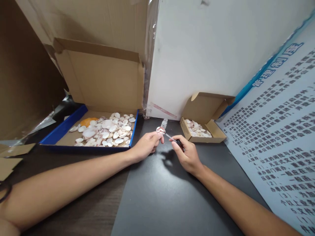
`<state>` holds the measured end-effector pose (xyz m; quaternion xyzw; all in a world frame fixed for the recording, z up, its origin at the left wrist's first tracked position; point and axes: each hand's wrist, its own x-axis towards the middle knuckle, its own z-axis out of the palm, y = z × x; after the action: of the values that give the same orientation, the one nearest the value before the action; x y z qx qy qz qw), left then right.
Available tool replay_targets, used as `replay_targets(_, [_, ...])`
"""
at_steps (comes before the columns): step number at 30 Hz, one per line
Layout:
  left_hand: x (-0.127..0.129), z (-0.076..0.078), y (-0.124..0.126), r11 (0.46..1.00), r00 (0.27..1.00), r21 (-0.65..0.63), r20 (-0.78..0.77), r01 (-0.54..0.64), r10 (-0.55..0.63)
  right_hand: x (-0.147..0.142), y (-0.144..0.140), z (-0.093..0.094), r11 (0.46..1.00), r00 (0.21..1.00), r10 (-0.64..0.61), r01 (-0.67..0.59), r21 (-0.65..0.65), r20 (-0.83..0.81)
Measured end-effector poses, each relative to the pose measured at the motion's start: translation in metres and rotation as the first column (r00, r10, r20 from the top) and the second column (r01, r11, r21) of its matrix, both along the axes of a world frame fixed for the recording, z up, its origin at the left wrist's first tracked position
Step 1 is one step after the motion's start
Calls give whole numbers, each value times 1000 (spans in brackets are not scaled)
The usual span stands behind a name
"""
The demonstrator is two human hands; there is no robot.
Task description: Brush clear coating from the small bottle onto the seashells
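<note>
Between the thumb and fingers of my left hand [145,146] is a small seashell [160,130], white with reddish-brown markings. My right hand [186,154] is closed around the dark handle of a thin brush-like applicator [169,136]. Its pale, narrow tip points left and reaches the lower right edge of the shell; whether it touches cannot be made out. Just behind the shell is a small clear bottle [164,122], its lower part hidden by the shell. Both hands are held above the dark table, close together.
On the left, an open blue-sided cardboard box [86,146] holds many pale shells [108,126] and an orange one [88,122]. A smaller open carton [204,139] with shells stands at the right. A white panel [192,49] rises behind; a printed sheet [270,147] lies along the right.
</note>
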<state>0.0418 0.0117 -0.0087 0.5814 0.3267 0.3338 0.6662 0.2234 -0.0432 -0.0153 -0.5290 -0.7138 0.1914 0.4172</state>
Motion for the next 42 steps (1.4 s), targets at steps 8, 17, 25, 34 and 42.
replay_targets(8, [-1,0,0,1000,1000,24,-18,6,-6,-1,2,1,996,996,80,-79,-35,30])
replay_targets(17, [0,0,-1,1000,1000,31,-16,2,-1,1,1,-2,998,998,58,-57,-31,12])
replay_targets(25, [1,-2,-1,998,1000,63,-12,5,-4,-1,3,-1,996,996,71,-69,-50,46])
replay_targets(34, [1,-6,1,997,1000,75,-19,-5,7,2,2,-1,991,991,127,-128,-41,-36])
replay_targets(42, [-1,-5,-1,987,992,164,-123,-3,24,1,3,0,999,999,53,-53,13,14])
